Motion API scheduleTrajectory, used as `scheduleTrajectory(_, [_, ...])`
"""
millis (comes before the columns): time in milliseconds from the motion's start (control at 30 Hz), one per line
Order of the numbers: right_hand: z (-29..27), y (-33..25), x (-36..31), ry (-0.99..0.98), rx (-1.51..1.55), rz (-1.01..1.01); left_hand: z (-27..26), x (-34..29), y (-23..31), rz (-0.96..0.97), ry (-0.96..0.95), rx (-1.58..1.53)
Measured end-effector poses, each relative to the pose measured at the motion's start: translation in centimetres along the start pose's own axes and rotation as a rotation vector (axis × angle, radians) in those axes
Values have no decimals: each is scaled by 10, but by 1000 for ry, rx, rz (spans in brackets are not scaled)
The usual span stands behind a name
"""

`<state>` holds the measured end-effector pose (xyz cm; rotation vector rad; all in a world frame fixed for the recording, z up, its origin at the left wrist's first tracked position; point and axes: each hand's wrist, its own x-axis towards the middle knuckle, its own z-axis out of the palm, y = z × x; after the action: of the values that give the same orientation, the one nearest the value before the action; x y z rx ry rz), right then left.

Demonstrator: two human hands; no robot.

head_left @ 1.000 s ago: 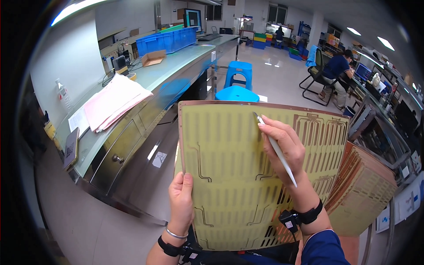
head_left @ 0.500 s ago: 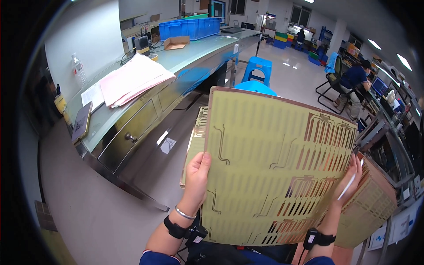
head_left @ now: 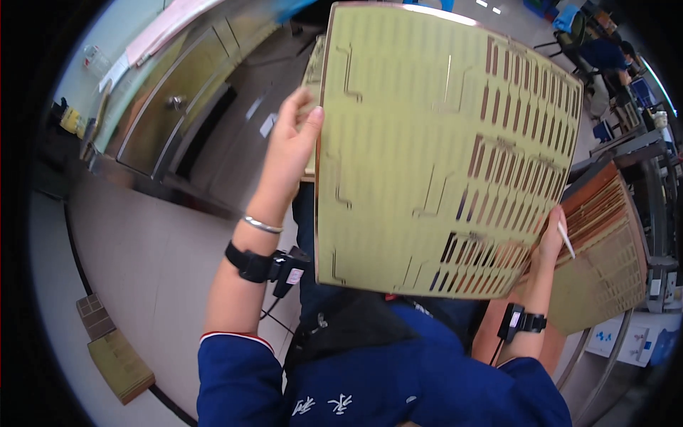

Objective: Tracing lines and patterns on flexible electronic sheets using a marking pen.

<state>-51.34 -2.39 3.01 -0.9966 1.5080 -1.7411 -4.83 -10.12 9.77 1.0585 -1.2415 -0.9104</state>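
Left of centre, the left hand (head_left: 290,139) is unclenched beside a rectangular yellow-green copper-patterned board (head_left: 388,156); at right, the right hand (head_left: 549,238) grasps it and a slim white pen (head_left: 567,241).

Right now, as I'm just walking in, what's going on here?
The person wearing the camera is handling a large patterned yellow-green panel. The right grip is at its lower right edge, along with a white pen-like tool. The left grip is open at the left edge; whether it touches is unclear. A stack of similar panels stands at the right.
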Motion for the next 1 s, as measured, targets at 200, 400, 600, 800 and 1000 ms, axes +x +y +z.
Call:
scheduleTrajectory(200, [8, 5, -2, 3, 32, 105, -52, -89, 34, -128, -468, 272])
scheduleTrajectory(400, [5, 14, 1, 38, -23, 159, -53, -155, 40, -323, -1123, 395])
scheduleTrajectory(600, [1, 17, 3, -4, 4, 171, -60, -163, 44, -395, -1153, 492])
scheduleTrajectory(800, [-1, 15, 2, -40, 73, 200, -63, -165, 45, -477, -1108, 413])
scheduleTrajectory(1000, [-4, 22, 4, -16, 65, 210, -71, -158, 42, -649, -1191, 357])
